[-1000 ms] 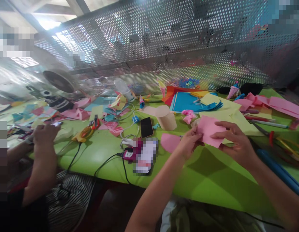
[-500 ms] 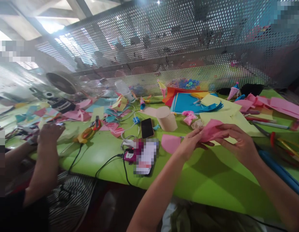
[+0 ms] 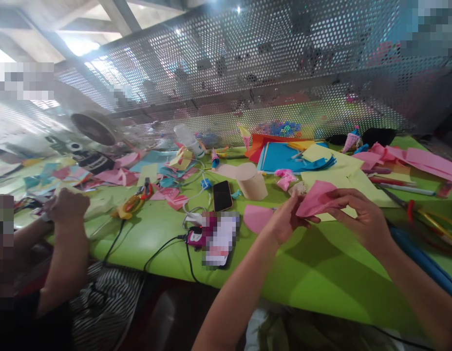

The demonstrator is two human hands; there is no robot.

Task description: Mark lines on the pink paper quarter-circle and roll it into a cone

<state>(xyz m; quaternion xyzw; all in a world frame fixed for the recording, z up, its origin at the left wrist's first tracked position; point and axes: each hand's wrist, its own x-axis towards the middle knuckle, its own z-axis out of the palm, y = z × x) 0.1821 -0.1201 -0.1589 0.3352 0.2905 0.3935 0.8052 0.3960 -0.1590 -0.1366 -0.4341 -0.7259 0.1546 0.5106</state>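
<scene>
Above the table's front part, both hands hold a piece of pink paper (image 3: 316,199) between them. Its left edge is pinched by my left hand (image 3: 285,222), some of whose fingers are hidden behind the sheet. My right hand (image 3: 359,212) grips the right side between thumb and fingers. Under and behind the hands lie sheets of pale yellow paper (image 3: 348,181). Left of my left hand a flat pink paper piece (image 3: 258,218) rests on the green table (image 3: 302,282). A beige paper cylinder (image 3: 252,183) stands just beyond it, near a pink crumpled bundle (image 3: 285,179).
Two phones, one dark (image 3: 223,196) and one lit (image 3: 222,239), lie beside a purple power strip (image 3: 197,237) with cables. Scissors (image 3: 426,219) are at the right. Blue paper sheets (image 3: 277,156) lie farther back. At the left a co-worker's hand (image 3: 68,204) is over paper scraps.
The pink paper has turned and spread, its lower left corner now showing below my left fingers. My left hand has shifted slightly; the co-worker's hand has moved a little left.
</scene>
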